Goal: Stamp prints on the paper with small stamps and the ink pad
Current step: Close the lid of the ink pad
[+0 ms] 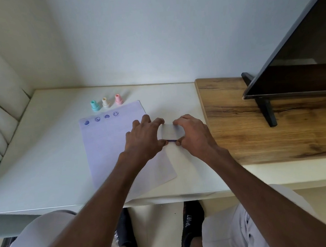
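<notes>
Two hands, left hand [142, 138] and right hand [194, 134], grip white ink pad [170, 133].

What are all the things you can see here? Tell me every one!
stamps: three, blue, cream and pink, in a row behind the paper
paper: one, pale lilac, on the white table
prints: four, purple, along the paper's far edge
ink pad: one, white case with a purple edge, beside the paper's right side
screen: one, black, on the wooden shelf
shoes: two, black, on the floor
left hand: grips the ink pad
right hand: grips the ink pad
</notes>
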`<state>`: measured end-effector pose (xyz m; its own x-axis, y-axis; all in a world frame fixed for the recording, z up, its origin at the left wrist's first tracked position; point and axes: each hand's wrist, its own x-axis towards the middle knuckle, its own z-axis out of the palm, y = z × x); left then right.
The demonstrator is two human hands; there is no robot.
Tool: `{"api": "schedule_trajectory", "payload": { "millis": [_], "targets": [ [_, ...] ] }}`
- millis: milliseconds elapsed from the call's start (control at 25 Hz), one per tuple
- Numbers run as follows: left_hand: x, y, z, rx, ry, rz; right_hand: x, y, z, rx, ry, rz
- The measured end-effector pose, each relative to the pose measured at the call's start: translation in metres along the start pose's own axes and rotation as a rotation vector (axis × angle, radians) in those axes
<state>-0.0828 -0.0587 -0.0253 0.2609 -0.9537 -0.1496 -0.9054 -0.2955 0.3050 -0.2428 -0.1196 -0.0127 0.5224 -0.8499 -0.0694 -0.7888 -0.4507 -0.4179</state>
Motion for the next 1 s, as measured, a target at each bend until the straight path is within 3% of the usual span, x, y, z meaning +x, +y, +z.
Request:
{"api": "schedule_trajectory", "payload": {
  "millis": [240,400,600,840,1000],
  "targets": [
    [-0.003,0.008,-0.001,0.078,0.048,0.037,0.001,0.009,0.003,0.058,-0.014,0.008],
    [-0.002,0.007,-0.003,0.072,0.048,0.053,-0.001,0.015,0.001,0.119,0.151,0.167],
    [-0.003,0.005,-0.004,0.047,0.048,0.060,-0.001,0.022,0.001,0.218,0.120,0.258],
    [-0.002,0.005,-0.004,0.012,0.051,0.071,0.002,0.032,-0.001,0.277,0.029,0.229],
    [-0.002,0.004,-0.003,-0.011,0.053,0.062,-0.001,0.024,0.005,0.131,0.063,0.188]
  ]
}}
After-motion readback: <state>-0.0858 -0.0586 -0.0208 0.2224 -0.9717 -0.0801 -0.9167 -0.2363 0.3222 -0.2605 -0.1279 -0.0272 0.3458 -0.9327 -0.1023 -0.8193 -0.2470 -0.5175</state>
